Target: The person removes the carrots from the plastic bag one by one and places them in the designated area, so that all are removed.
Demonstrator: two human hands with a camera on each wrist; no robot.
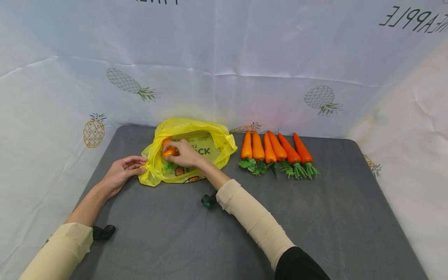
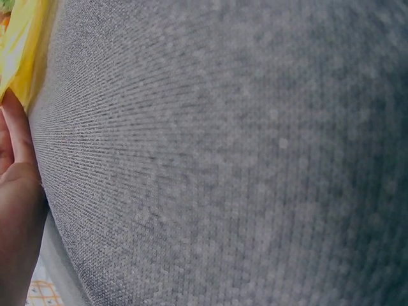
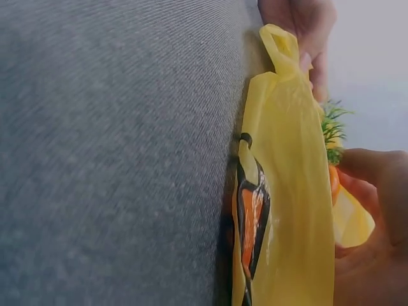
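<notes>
A yellow plastic bag [image 1: 227, 146] lies with its mouth spread at the back left of the grey table. At the bag's left edge, my left hand [image 1: 120, 175] pinches the plastic between thumb and fingers. My right hand [image 1: 187, 153] reaches into the mouth and grips an orange carrot [image 1: 170, 152] near the left side. In the right wrist view, the carrot's green leafy top [image 3: 333, 131] shows past the bag's wall, beside the thumb and fingers. Much of the carrot is hidden by the hand and the bag.
Several orange carrots [image 1: 268, 149] lie in a row right of the bag, green tops toward the front. Behind the grey table [image 1: 332, 217] hangs a white cloth [image 1: 245, 46] printed with pineapples. Black wrist devices [image 1: 104, 232] are on both forearms.
</notes>
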